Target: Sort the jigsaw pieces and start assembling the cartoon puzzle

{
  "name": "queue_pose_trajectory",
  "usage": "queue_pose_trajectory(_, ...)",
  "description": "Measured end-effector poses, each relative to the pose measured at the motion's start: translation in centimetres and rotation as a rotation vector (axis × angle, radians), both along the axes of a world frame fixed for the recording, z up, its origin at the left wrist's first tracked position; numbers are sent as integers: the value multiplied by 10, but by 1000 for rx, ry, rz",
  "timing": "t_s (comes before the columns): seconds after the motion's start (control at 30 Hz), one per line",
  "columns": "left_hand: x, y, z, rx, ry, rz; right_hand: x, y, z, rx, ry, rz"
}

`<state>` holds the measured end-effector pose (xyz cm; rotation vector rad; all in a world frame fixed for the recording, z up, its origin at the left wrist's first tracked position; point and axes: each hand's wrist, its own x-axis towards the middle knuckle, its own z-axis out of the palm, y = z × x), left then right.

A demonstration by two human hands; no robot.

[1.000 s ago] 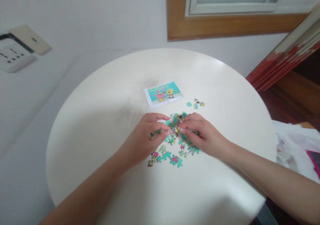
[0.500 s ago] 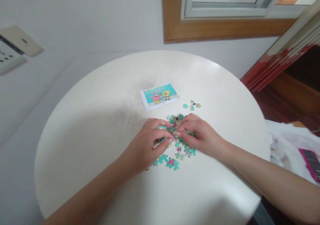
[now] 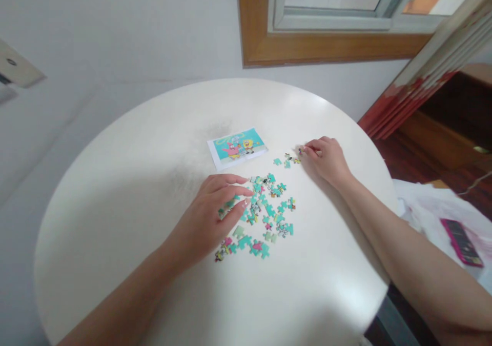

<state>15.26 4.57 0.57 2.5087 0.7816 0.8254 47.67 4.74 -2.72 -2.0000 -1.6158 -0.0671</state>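
Loose jigsaw puzzle pieces (image 3: 270, 210), mostly turquoise with bits of pink, yellow and white, lie in a spread-out heap on the round white table (image 3: 126, 233). My left hand (image 3: 219, 207) rests at the heap's left side, fingers apart and curved over some pieces, which it partly hides. Farther back on the right, my right hand (image 3: 326, 159) pinches a small puzzle piece (image 3: 301, 151) between thumb and fingertips. It is beside a small group of pieces (image 3: 288, 161). A picture card (image 3: 238, 147) with cartoon figures lies behind the heap.
A wall with a wood-framed window (image 3: 330, 46) stands behind the table. To the right hangs a red and white curtain (image 3: 400, 95). A pink-edged phone (image 3: 461, 242) lies on white material beyond the table's right edge.
My right hand has moved from the heap back and to the right, carrying a puzzle piece to the small group. My left hand has stayed by the heap. The view has shifted slightly.
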Motion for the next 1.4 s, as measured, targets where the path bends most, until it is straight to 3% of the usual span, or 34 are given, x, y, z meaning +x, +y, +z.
queue_pose_trajectory(0.33,-13,10,15,42,-2,128,0,4,-7,-28,-35,-67)
queue_pose_trajectory(0.53,-11,14,11,75,-9,99,8,7,-9,-40,21,-21)
queue_pose_trajectory(0.77,-6,10,17,88,10,43,13,13,14,-18,204,106)
queue_pose_trajectory(0.97,-5,19,22,240,89,-71,-21,12,37,127,344,306)
queue_pose_trajectory(1.1,-17,28,23,379,98,-46,-39,4,41,225,327,432)
queue_pose_trajectory(1.2,-31,35,27,386,108,2,-37,-4,41,252,237,518)
queue_pose_trajectory(1.3,-40,43,28,378,84,69,-29,-10,41,243,218,479)
queue_pose_trajectory(1.4,-43,50,24,331,104,41,-26,-10,42,190,229,427)
